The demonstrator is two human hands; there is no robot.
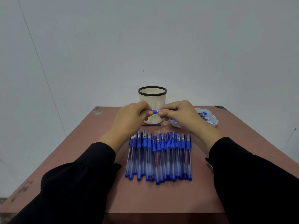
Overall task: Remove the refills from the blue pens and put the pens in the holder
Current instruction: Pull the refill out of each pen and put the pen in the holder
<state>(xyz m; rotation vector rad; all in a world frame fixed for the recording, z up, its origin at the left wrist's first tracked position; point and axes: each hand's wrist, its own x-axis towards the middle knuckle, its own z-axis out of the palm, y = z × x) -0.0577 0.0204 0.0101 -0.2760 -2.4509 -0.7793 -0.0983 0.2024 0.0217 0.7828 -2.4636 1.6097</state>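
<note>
blue pens [158,156] lie side by side in a row at the middle of the reddish table [80,159], caps toward twelve o'clock. one more pen [154,111] is held up in front of the holder [152,101], which stands at twelve o'clock near the far edge. the left hand [129,117] pinches it from nine o'clock with curled fingers, and the right hand [179,114] pinches it from three o'clock the same way; only a short blue part shows between the fingertips. a loose refill [153,125] lies on the table just before the holder. a white tray [208,118] with blue bits sits at two o'clock, partly behind the right hand.
</note>
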